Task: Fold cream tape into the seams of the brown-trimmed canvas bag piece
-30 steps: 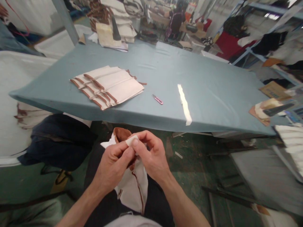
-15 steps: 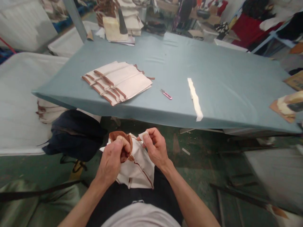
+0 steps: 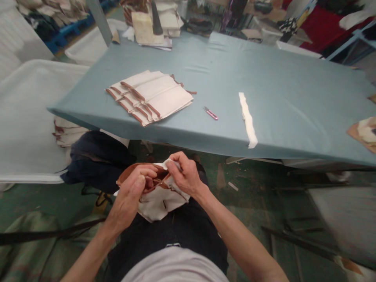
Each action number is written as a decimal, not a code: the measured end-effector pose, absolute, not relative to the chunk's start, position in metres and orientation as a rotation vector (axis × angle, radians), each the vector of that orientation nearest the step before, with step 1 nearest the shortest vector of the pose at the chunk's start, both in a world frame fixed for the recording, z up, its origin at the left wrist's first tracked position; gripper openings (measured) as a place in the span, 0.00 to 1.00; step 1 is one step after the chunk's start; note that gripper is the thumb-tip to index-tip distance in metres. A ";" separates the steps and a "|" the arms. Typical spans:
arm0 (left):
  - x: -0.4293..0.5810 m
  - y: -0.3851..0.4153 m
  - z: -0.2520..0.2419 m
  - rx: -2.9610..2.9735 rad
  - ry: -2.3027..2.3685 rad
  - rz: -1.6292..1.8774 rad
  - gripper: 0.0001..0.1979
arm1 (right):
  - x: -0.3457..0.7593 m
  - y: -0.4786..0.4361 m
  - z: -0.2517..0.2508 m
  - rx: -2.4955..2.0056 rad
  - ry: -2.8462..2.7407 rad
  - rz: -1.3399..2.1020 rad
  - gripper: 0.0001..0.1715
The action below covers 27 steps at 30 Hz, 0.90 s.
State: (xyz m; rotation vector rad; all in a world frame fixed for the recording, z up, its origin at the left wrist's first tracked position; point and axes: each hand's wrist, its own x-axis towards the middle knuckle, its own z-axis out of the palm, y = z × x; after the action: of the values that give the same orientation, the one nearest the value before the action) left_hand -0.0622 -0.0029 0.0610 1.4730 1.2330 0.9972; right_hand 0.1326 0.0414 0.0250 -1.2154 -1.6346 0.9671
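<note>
I see the cream pouch with brown trim bunched over my lap, below the counter, its opening facing up. My left hand and right hand fingers pinch its rim; long axis unclear.

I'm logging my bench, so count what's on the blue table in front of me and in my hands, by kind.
Stack of cream pouches with brown trim: 1 stack (separate pieces too overlapped to count)
Pink thread snips: 1
White fabric strip: 1
Cream pouch held by left hand and right hand: 1
Total: 4
</note>
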 end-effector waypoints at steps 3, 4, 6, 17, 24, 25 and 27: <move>-0.067 0.000 0.059 1.715 1.232 0.882 0.07 | 0.136 0.039 0.029 -1.261 -1.585 0.974 0.17; -0.067 0.001 0.058 1.804 1.238 0.816 0.05 | 0.136 0.037 0.032 -1.274 -1.578 0.970 0.16; -0.065 0.003 0.058 1.951 1.224 0.734 0.03 | 0.134 0.036 0.041 -1.308 -1.563 0.948 0.16; -0.054 0.028 0.104 1.848 1.055 0.701 0.11 | 0.136 0.060 0.090 -1.296 -1.365 1.199 0.18; -0.049 0.030 0.132 1.646 1.034 0.679 0.13 | 0.141 0.068 0.099 -1.176 -1.187 1.425 0.22; -0.050 0.030 0.136 1.613 1.020 0.688 0.13 | 0.145 0.068 0.103 -1.153 -1.174 1.421 0.23; -0.052 0.031 0.142 1.560 1.004 0.718 0.13 | 0.154 0.065 0.116 -1.143 -1.167 1.308 0.24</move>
State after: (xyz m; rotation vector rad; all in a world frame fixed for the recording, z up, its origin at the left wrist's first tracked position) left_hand -0.0517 0.0310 0.1417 1.5602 1.0035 0.7183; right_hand 0.1540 0.0650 0.1163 -1.1433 -1.1669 1.3082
